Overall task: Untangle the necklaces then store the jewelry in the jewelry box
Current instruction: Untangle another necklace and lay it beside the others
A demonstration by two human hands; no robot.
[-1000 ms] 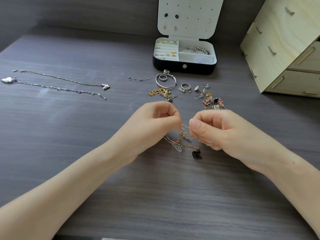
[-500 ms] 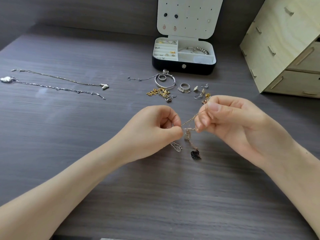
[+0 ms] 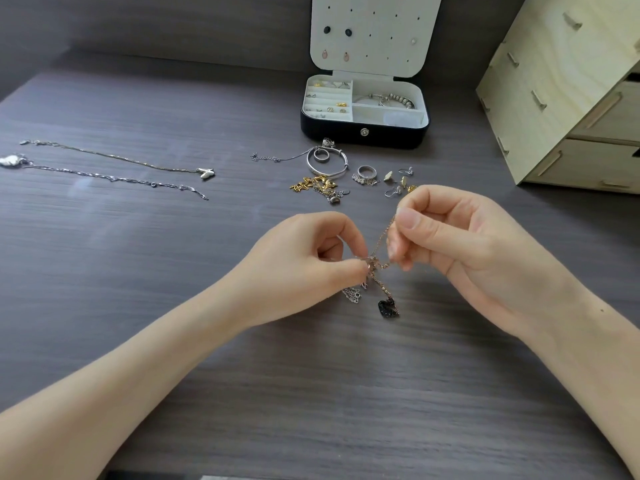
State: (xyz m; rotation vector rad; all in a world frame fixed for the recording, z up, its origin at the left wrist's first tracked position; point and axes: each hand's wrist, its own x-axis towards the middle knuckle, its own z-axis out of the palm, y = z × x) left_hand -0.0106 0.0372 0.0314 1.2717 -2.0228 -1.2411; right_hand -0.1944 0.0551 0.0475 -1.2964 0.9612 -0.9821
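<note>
Fingers (image 3: 360, 268) of both hands pinch the tangled necklaces (image 3: 375, 263), black pendant (image 3: 388, 308) hanging straight down.

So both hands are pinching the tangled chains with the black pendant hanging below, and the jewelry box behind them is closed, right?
Not quite: the jewelry box is open, with its lid standing upright and earrings pinned to it, as the head view shows. The rest holds: left hand and right hand pinch the tangled chains, with the black pendant hanging below.
</note>
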